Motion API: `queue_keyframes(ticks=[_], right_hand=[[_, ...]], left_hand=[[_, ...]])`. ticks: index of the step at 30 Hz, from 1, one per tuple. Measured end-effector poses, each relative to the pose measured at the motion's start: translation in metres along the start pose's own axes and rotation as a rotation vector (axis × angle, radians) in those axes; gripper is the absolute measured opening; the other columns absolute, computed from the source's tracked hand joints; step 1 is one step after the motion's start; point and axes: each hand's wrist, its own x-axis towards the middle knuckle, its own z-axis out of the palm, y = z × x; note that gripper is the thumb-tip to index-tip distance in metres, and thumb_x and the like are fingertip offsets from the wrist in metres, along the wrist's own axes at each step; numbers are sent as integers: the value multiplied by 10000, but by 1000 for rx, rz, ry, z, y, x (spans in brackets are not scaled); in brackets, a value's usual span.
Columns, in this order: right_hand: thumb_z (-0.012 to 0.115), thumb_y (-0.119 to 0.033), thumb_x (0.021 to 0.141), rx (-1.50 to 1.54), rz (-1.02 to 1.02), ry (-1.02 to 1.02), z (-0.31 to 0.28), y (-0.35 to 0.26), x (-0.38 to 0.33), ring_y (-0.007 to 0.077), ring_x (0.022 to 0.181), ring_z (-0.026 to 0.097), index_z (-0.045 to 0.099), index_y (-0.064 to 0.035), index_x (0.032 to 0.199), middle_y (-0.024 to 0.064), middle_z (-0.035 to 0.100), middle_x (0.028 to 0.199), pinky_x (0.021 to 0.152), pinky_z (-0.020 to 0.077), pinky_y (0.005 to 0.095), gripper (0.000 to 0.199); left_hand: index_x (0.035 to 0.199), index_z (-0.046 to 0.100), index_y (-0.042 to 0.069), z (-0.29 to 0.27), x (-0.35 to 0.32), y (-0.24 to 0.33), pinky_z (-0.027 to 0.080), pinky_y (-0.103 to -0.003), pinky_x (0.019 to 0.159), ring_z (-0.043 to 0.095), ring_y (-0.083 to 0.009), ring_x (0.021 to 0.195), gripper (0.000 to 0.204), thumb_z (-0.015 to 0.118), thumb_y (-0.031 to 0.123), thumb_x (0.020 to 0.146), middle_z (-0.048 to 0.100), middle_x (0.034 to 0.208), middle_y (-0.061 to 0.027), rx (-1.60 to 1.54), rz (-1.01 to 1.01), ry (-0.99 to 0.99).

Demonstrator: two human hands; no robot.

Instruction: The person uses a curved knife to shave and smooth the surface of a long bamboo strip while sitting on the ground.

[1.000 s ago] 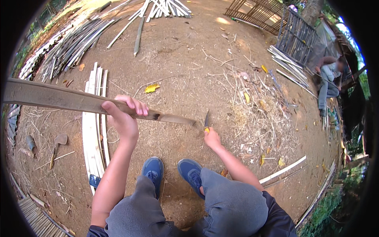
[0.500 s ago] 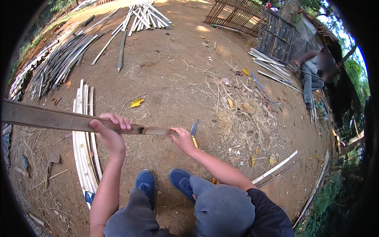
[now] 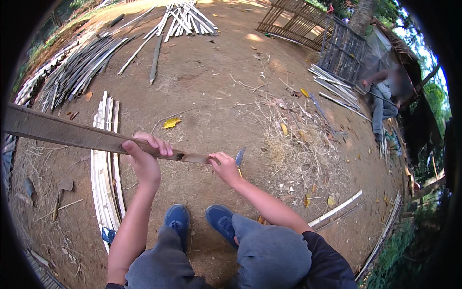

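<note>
My left hand (image 3: 144, 156) grips a long grey-brown bamboo slat (image 3: 72, 133) that runs from the left edge to a shaved, pointed tip in front of me. My right hand (image 3: 225, 166) is closed on a knife (image 3: 239, 158) with a yellow handle, its blade pointing up, and its fingers rest on the slat's tip. Both hands are above bare dirt, just beyond my blue shoes (image 3: 178, 219).
A row of pale split slats (image 3: 103, 168) lies on the ground under the left arm. Dark slat piles (image 3: 82, 67) and pale ones (image 3: 183, 14) lie farther off. Shavings (image 3: 293, 154) litter the right side. Another person (image 3: 385, 96) sits by a slatted fence (image 3: 337, 43).
The right hand with the knife has moved left from beside the slat's tip onto it. The view has shifted slightly; the left hand keeps its hold on the slat.
</note>
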Motion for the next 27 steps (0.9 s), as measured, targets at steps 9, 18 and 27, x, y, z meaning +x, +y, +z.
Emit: queue_keyframes(ticks=[9, 18, 27], right_hand=[[678, -136, 888, 24, 272, -8, -12, 12, -5, 298, 950, 656, 690, -39, 1054, 107, 696, 993, 857, 513, 413, 192], [692, -146, 868, -34, 90, -140, -18, 2, 8, 290, 955, 642, 720, -51, 929, 105, 711, 906, 904, 480, 408, 117], [809, -280, 755, -465, 594, -218, -21, 59, -71, 386, 1135, 548, 410, -18, 1251, 224, 499, 1234, 967, 471, 439, 689]], left_hand=[[806, 385, 90, -6, 4, -4, 473, -387, 648, 468, -194, 557, 729, 227, 798, 868, 416, 609, -56, -23, 1, 57], [804, 384, 94, -9, 0, -1, 478, -386, 658, 476, -196, 559, 726, 196, 792, 874, 414, 596, -53, -12, -16, -52], [802, 385, 91, -4, 3, -3, 490, -399, 657, 485, -201, 556, 732, 219, 800, 870, 419, 602, -57, -30, -17, 61]])
